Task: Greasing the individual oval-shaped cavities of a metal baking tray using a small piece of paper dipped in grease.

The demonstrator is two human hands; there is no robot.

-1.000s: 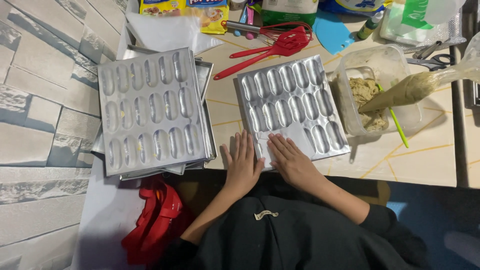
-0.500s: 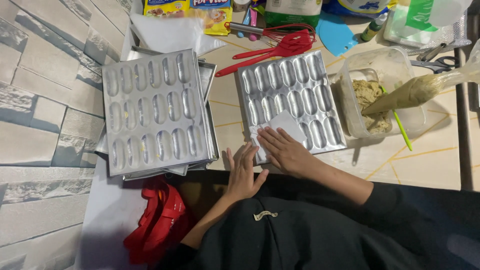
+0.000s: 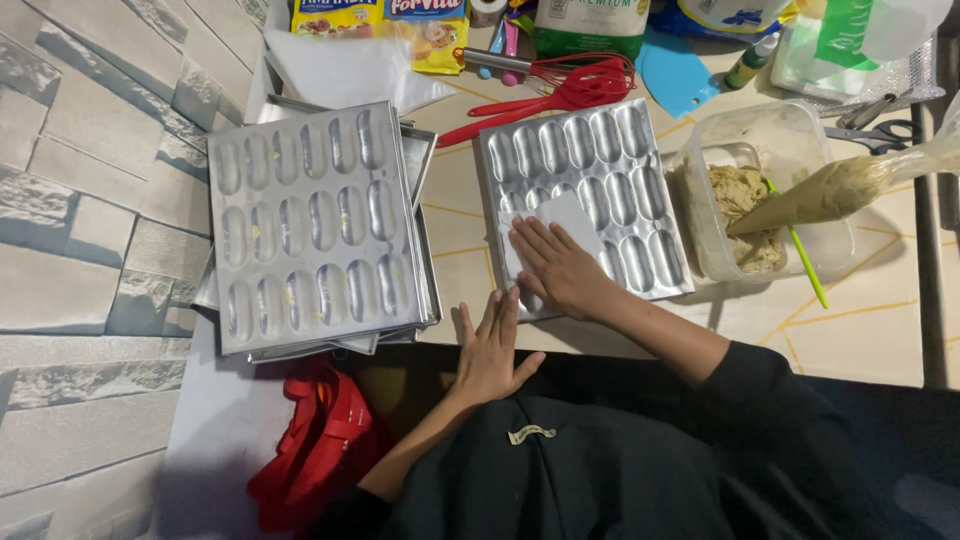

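Two hands flat—right hand now presses white sheet onto tray.

Bright, even overhead light; colours clean. Soft short shadow under right hand on white paper sheet. Specular glare on metal mould tray beyond that hand, stronger on stacked trays left of left hand. Dark clothing below hands underexposed, detail lost. Mild wide-angle bending at frame edges. Focus sharp throughout, no motion blur.
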